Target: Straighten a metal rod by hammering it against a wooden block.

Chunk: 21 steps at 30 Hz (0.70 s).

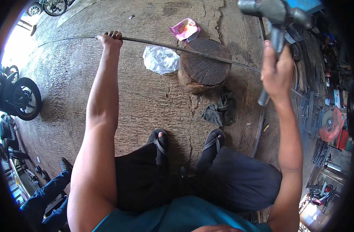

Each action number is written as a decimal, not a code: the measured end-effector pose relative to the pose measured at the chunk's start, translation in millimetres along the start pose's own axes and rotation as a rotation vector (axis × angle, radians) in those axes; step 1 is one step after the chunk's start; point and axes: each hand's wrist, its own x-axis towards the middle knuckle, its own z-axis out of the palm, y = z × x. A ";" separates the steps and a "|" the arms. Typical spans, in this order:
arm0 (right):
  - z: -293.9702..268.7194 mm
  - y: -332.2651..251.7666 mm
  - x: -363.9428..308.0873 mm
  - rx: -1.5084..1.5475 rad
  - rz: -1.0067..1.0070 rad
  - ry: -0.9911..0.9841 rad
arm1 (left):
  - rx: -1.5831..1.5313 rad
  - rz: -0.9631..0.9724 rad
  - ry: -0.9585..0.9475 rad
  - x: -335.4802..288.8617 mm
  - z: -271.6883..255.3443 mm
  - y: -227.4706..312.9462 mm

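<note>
My left hand (pixel 110 39) is closed around a long, thin metal rod (pixel 154 43) at the upper left. The rod lies across the top of a round wooden stump (pixel 206 73) and runs on to the right, behind my right forearm. Raised at the upper right, my right hand (pixel 278 73) grips a hammer (pixel 275 13) by its metal handle. The hammer's head is up, apart from the rod and the stump, and a little blurred.
A clear plastic bag (pixel 160 60) and a pink wrapper (pixel 185 29) lie beside the stump. A dark cloth (pixel 221 109) is on the floor near my feet. Motorcycle wheel (pixel 27 99) and a person's jeans (pixel 45 193) are at left; a red-guarded cutting machine (pixel 331 123) stands at right.
</note>
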 end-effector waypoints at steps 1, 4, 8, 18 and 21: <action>12.9 4.3 -4.4 -0.023 -0.110 0.020 | -0.005 -0.019 -0.001 0.5 -1.0 -0.2; 52.9 27.8 -37.6 -0.352 0.133 -0.505 | 0.004 0.006 -0.008 -2.0 -1.5 1.4; 53.2 53.2 -57.5 -0.171 0.039 -0.418 | 0.034 0.010 0.030 -8.5 -1.2 2.7; 7.0 -8.3 -0.3 -0.006 -0.107 0.051 | -0.052 -0.066 -0.013 3.4 -24.3 -1.6; 45.9 20.4 -28.0 -0.241 0.042 -0.302 | -0.064 -0.075 -0.012 4.1 -25.1 1.0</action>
